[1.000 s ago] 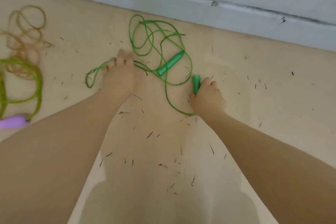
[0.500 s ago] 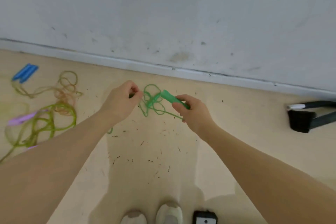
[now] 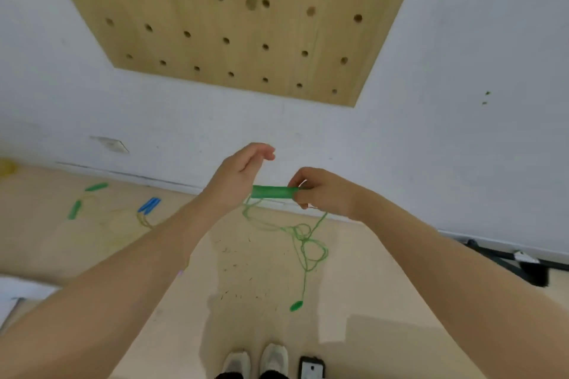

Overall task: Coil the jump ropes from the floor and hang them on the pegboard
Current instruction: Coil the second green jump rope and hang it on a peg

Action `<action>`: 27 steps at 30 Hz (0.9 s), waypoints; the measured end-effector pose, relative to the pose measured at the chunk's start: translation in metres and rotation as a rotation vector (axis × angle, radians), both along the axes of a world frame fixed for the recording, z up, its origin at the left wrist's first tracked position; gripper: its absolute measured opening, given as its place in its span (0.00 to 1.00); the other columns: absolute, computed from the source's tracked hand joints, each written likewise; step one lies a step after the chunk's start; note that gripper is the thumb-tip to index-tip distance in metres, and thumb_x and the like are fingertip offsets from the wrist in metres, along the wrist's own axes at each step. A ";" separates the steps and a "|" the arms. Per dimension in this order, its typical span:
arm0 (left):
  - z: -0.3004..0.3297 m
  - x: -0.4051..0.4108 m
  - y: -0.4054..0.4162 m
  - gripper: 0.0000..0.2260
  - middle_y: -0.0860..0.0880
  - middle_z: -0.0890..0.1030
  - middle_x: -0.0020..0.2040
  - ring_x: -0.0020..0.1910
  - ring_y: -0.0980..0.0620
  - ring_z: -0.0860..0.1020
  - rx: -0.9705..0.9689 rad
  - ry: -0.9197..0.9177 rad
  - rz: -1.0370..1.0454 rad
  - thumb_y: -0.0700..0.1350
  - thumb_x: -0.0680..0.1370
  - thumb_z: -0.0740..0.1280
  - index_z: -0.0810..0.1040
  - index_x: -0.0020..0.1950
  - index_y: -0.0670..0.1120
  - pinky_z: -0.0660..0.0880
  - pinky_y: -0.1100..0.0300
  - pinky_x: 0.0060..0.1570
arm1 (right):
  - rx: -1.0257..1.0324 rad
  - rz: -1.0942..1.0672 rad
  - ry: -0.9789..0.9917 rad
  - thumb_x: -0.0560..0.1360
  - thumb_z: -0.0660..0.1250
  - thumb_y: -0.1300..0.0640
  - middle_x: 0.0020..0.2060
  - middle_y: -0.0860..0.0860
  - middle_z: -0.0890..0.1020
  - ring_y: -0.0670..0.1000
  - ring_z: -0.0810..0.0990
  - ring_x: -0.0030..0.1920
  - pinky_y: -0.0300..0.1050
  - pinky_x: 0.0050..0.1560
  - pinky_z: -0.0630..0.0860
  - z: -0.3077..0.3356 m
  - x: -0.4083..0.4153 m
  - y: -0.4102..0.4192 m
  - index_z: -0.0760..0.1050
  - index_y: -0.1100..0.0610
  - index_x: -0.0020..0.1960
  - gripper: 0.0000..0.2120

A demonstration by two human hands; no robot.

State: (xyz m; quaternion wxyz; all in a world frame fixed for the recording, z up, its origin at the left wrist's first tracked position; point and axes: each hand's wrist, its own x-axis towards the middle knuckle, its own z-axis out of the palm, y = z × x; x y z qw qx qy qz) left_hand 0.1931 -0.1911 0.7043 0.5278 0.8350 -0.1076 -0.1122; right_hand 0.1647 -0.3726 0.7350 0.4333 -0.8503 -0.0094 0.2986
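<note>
While the loose green plastic handle point(image 3: 296, 305) dangles near the floor, the thin green jump rope point(image 3: 308, 243) hangs knotted and may snag; the right hand point(image 3: 323, 191) pinches the upper green handle point(image 3: 272, 192), the left hand point(image 3: 237, 175) loosely open beside it, below the wooden pegboard point(image 3: 234, 24).

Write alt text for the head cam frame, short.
A standing person holds a green jump rope handle level between both hands, the right hand pinching one end and the left hand at the other, its tangled cord dangling toward the floor. A wooden pegboard hangs on the wall above.
</note>
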 end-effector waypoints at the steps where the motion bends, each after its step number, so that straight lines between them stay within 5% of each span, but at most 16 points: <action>1: 0.031 -0.009 -0.003 0.12 0.53 0.79 0.54 0.55 0.60 0.75 -0.022 -0.012 -0.049 0.43 0.83 0.53 0.74 0.57 0.48 0.66 0.74 0.55 | -0.017 0.034 -0.052 0.75 0.63 0.58 0.33 0.47 0.78 0.47 0.71 0.34 0.40 0.36 0.65 0.026 -0.006 0.000 0.74 0.55 0.48 0.04; 5: 0.114 -0.049 -0.023 0.14 0.50 0.81 0.46 0.47 0.55 0.78 0.055 -0.055 -0.198 0.51 0.82 0.49 0.70 0.61 0.48 0.71 0.64 0.49 | 0.004 0.063 -0.239 0.74 0.66 0.54 0.30 0.53 0.79 0.46 0.70 0.28 0.39 0.29 0.66 0.100 -0.026 0.008 0.75 0.58 0.43 0.06; 7: 0.136 -0.063 -0.031 0.15 0.51 0.78 0.39 0.38 0.55 0.75 0.156 -0.087 -0.172 0.55 0.81 0.50 0.67 0.63 0.50 0.69 0.62 0.40 | 0.043 0.081 -0.320 0.73 0.65 0.59 0.29 0.49 0.78 0.47 0.70 0.31 0.41 0.32 0.68 0.120 -0.035 0.012 0.73 0.55 0.36 0.07; 10: 0.149 -0.072 -0.031 0.18 0.51 0.74 0.33 0.33 0.53 0.71 0.225 -0.159 -0.035 0.60 0.77 0.58 0.75 0.50 0.45 0.66 0.62 0.34 | 0.126 0.073 -0.350 0.73 0.67 0.61 0.33 0.44 0.74 0.43 0.72 0.34 0.34 0.36 0.70 0.137 -0.045 0.005 0.70 0.53 0.37 0.09; 13: 0.156 -0.073 -0.019 0.22 0.52 0.65 0.25 0.24 0.53 0.62 -0.028 -0.081 0.167 0.58 0.75 0.64 0.68 0.29 0.44 0.59 0.62 0.27 | 0.076 0.091 -0.334 0.72 0.71 0.57 0.27 0.41 0.70 0.43 0.67 0.29 0.37 0.37 0.66 0.136 -0.046 -0.019 0.70 0.55 0.37 0.10; 16: 0.162 -0.067 -0.008 0.19 0.52 0.62 0.24 0.21 0.55 0.59 -0.433 0.070 0.313 0.49 0.79 0.62 0.66 0.29 0.45 0.58 0.62 0.25 | 0.114 -0.032 -0.358 0.74 0.68 0.58 0.29 0.44 0.70 0.46 0.69 0.34 0.45 0.45 0.72 0.135 -0.043 -0.047 0.67 0.58 0.36 0.12; 18: 0.164 -0.065 -0.007 0.16 0.50 0.65 0.24 0.22 0.54 0.64 -0.568 0.173 0.198 0.44 0.81 0.58 0.71 0.33 0.43 0.62 0.61 0.28 | 0.259 -0.176 -0.375 0.76 0.64 0.61 0.32 0.47 0.69 0.47 0.69 0.34 0.47 0.48 0.74 0.138 -0.042 -0.059 0.67 0.58 0.37 0.10; 21: 0.165 -0.068 -0.019 0.15 0.47 0.74 0.28 0.27 0.51 0.70 -0.461 0.333 -0.172 0.41 0.81 0.52 0.77 0.45 0.39 0.69 0.61 0.31 | 0.277 -0.205 -0.429 0.78 0.62 0.59 0.31 0.46 0.68 0.46 0.65 0.32 0.38 0.37 0.66 0.148 -0.042 -0.064 0.71 0.56 0.38 0.09; 27: 0.181 -0.061 -0.056 0.14 0.55 0.60 0.22 0.21 0.58 0.56 -0.349 0.400 -0.493 0.53 0.78 0.58 0.76 0.43 0.45 0.55 0.66 0.24 | 0.087 -0.128 -0.668 0.78 0.63 0.56 0.27 0.39 0.75 0.38 0.70 0.27 0.30 0.33 0.63 0.165 -0.039 -0.061 0.80 0.56 0.46 0.09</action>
